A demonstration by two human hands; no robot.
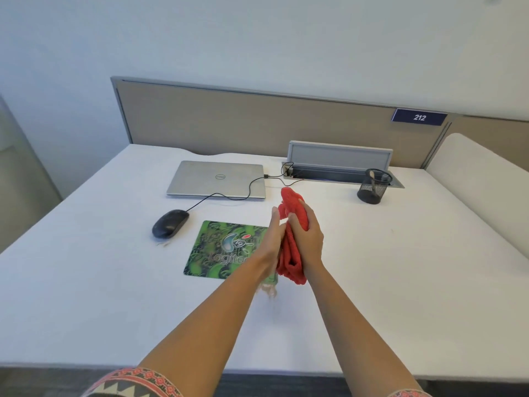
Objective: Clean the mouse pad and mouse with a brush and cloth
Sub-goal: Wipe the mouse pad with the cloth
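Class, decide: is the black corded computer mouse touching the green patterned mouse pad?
Apart. The head view shows the black computer mouse left of the green mouse pad, with bare white desk between them.

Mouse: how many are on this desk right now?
1. The black mouse lies on the desk, left of the green mouse pad and nearer than the closed laptop. None looks hidden.

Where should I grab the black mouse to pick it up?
Hold the mouse across its two long sides at the rounded middle, coming down from above. It lies flat on the desk, left of the mouse pad, and its cable leaves the far end, so avoid that end. Free a hand first: the right hand grips the red cloth.
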